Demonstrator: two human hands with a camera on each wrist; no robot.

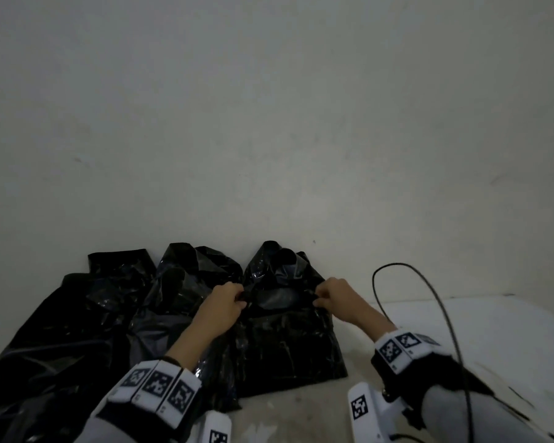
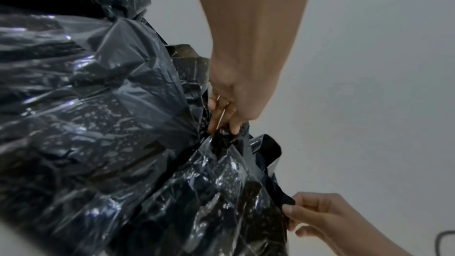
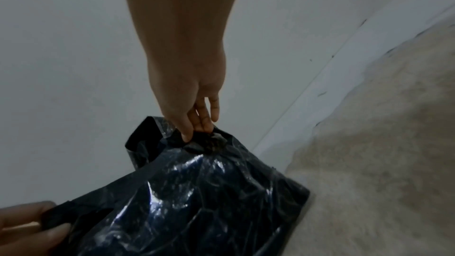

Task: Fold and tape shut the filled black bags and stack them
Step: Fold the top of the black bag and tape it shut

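Leftmost, other black bags [image 1: 77, 314] lie heaped; beside them our left hand [image 1: 223, 303] and right hand [image 1: 333, 294] each pinch the filled bag's [image 1: 288, 340] open flap at the floor-wall edge. We judge folding underway; next, bring the flap toward us. Its mouth points wallward, long axis running away.

Three bags lie in a row on the floor [image 1: 301, 414] against the wall [image 1: 269, 123]: left bag [image 1: 61, 330], middle bag [image 1: 179, 298], right bag [image 1: 288, 340]. A cable [image 1: 442, 314] loops at the right.
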